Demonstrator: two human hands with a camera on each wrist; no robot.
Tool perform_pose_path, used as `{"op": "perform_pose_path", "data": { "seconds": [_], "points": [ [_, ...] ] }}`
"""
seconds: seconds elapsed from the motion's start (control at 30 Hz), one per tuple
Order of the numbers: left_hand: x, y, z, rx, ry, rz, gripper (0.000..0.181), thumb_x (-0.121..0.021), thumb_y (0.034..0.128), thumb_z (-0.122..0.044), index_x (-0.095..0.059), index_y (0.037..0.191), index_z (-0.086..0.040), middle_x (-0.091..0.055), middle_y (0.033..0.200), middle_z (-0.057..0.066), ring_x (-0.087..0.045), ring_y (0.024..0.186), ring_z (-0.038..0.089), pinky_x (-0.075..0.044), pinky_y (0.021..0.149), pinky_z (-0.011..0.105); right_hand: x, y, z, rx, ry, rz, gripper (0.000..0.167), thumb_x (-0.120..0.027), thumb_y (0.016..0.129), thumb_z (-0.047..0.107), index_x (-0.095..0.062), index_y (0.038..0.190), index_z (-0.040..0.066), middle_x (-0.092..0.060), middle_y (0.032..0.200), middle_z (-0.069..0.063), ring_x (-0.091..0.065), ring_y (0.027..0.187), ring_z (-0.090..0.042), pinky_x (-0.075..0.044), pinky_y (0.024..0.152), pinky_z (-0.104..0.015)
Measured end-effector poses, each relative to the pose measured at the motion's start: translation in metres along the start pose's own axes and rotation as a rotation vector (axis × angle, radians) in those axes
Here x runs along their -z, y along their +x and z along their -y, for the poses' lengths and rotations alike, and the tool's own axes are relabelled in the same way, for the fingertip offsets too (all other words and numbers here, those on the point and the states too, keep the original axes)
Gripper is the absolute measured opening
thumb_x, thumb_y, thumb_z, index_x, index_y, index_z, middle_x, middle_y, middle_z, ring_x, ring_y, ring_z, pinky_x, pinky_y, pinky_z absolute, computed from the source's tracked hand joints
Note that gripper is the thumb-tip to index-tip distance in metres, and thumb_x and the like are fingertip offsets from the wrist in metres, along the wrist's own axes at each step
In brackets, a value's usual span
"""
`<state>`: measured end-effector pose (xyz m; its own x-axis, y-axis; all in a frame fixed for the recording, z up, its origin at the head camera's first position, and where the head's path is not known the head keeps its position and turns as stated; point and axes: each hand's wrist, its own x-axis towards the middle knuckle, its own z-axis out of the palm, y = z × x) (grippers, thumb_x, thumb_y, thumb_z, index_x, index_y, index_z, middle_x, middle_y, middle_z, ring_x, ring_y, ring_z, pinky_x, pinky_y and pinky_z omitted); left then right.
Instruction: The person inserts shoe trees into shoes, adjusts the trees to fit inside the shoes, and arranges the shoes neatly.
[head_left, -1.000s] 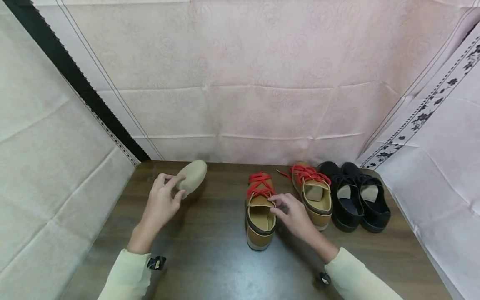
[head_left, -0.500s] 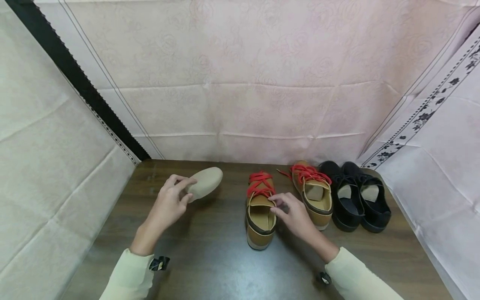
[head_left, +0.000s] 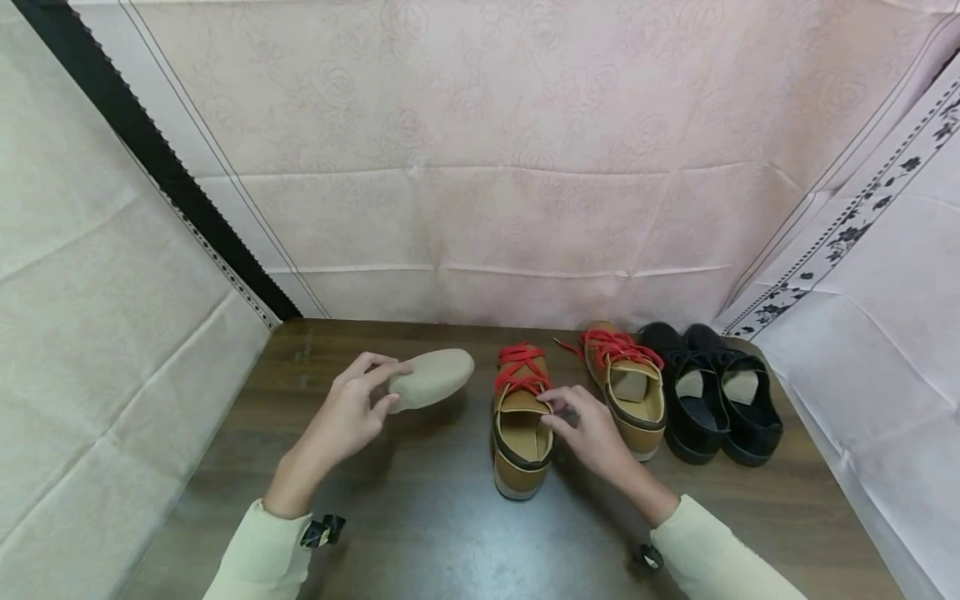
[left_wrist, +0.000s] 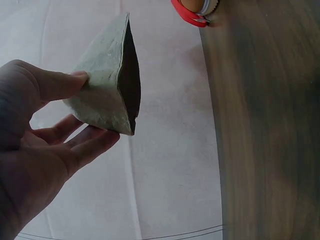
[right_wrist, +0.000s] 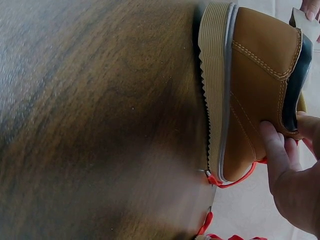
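Note:
Above the table, my left hand (head_left: 348,417) pinches a beige, toe-shaped moulded shoe insert (head_left: 433,380) by its near end. In the left wrist view the insert (left_wrist: 102,92) appears hollow, with the thumb on one face and fingers beneath. A tan shoe with red laces (head_left: 521,479) stands upright to its right, toe toward the wall. My right hand (head_left: 588,429) holds that shoe's right side at the collar. In the right wrist view, fingers press the outer side of the tan shoe (right_wrist: 260,65); the thumb tip is partly hidden at the opening.
The matching tan shoe (head_left: 641,433) stands right of my right hand, a beige piece inside it. Farther right are two black shoes (head_left: 693,442), also with beige pieces inside. Pale cloth walls (head_left: 480,225) border the wooden table (head_left: 420,517) at the back and sides.
My left hand has carried the insert rightward and slightly nearer, toward the tan shoe, and the insert has swung so its rounded end points right. The right hand and shoes have stayed put.

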<state>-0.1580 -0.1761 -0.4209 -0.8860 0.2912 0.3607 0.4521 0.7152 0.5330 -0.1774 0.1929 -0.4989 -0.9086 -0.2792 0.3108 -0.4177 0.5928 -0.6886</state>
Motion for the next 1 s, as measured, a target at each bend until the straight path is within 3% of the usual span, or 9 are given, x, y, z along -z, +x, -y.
{"op": "perform_pose_path", "data": {
  "seconds": [0.37,0.63,1.0],
  "points": [
    [0.001,0.0,-0.006,-0.12,-0.016,0.04,0.046,-0.076,0.0883,0.007,-0.072,0.128,-0.015,-0.061,0.132,0.007,-0.065,0.113,0.024,-0.057,0.073,0.03,-0.001,-0.001,-0.001,0.006,-0.007,-0.003,0.029,-0.081,0.09,0.013,-0.073,0.117,0.021,-0.063,0.097,0.004,-0.064,0.089,-0.01,-0.059,0.08,-0.03],
    [0.003,0.0,-0.019,-0.165,-0.051,0.101,0.045,-0.076,0.0887,0.006,-0.071,0.128,-0.014,-0.061,0.131,0.005,-0.064,0.115,0.022,-0.059,0.078,0.034,0.0,0.0,0.001,0.008,-0.006,-0.006,0.03,-0.081,0.089,0.012,-0.073,0.117,0.021,-0.062,0.097,0.004,-0.063,0.088,-0.009,-0.058,0.08,-0.03],
    [0.002,0.001,-0.039,-0.219,-0.045,0.174,0.043,-0.074,0.092,0.002,-0.07,0.131,-0.016,-0.059,0.132,0.004,-0.063,0.116,0.018,-0.057,0.082,0.028,-0.001,0.0,0.001,0.0,-0.007,-0.007,0.029,-0.081,0.09,0.013,-0.073,0.116,0.021,-0.062,0.096,0.002,-0.063,0.086,-0.009,-0.058,0.077,-0.029]
  ]
}}
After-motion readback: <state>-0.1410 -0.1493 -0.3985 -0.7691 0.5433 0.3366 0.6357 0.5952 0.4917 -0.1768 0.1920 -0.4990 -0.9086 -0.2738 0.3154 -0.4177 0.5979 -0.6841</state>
